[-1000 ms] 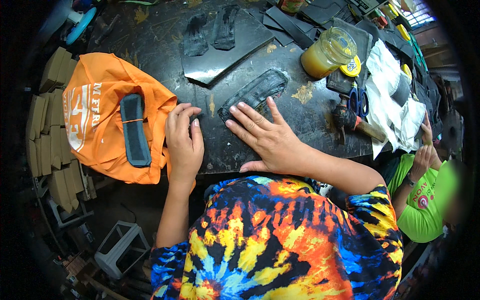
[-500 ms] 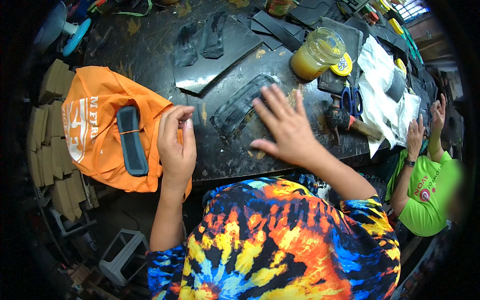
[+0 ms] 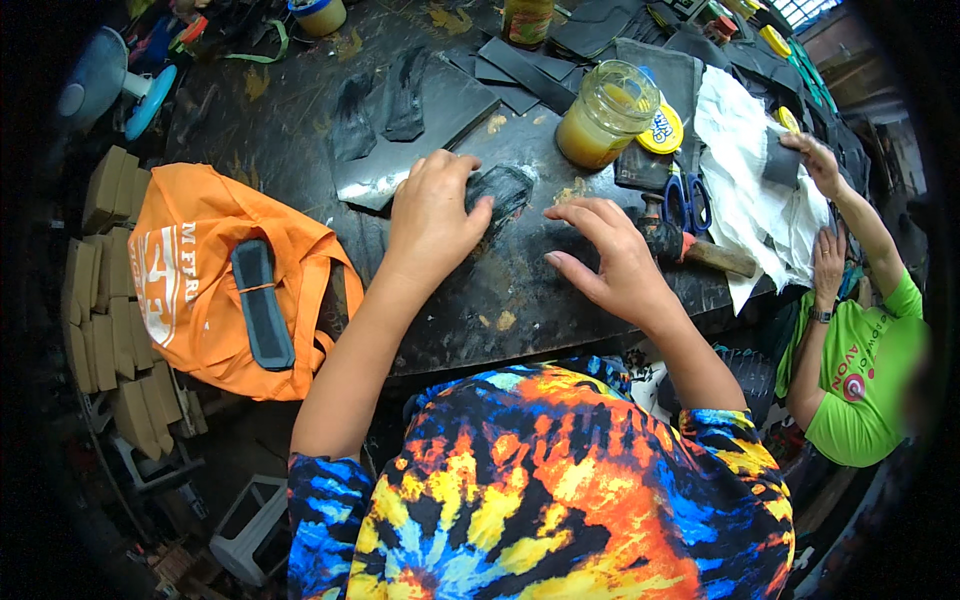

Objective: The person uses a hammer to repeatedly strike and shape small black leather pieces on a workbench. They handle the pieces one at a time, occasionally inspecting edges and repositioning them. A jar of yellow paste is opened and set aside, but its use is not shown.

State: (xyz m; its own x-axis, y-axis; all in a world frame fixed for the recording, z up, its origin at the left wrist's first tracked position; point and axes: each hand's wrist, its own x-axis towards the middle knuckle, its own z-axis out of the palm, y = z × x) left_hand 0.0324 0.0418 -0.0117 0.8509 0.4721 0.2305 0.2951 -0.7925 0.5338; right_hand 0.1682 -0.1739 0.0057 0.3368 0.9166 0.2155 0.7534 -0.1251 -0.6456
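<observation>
A black, glossy flat strip with a rounded end is on the dark worktable. My left hand is closed about its near-left part, thumb on one side and fingers on the other, hiding much of it. Whether the strip is lifted off the table I cannot tell. My right hand hovers just right of the strip, fingers curved and apart, holding nothing. Beyond my left hand lies a shiny black board, with two similar black pieces, one a dark strip, on it.
An open glass jar of yellowish stuff stands beyond my right hand, with a hammer and blue-handled scissors nearby. An orange bag bearing a banded bundle lies left. A green-shirted person handles dark material at right.
My left hand has moved forward and right, onto the strip. My right hand has drawn back from it, fingers now curved. The view has shifted slightly; the other person's hands have lowered to the white sheet.
</observation>
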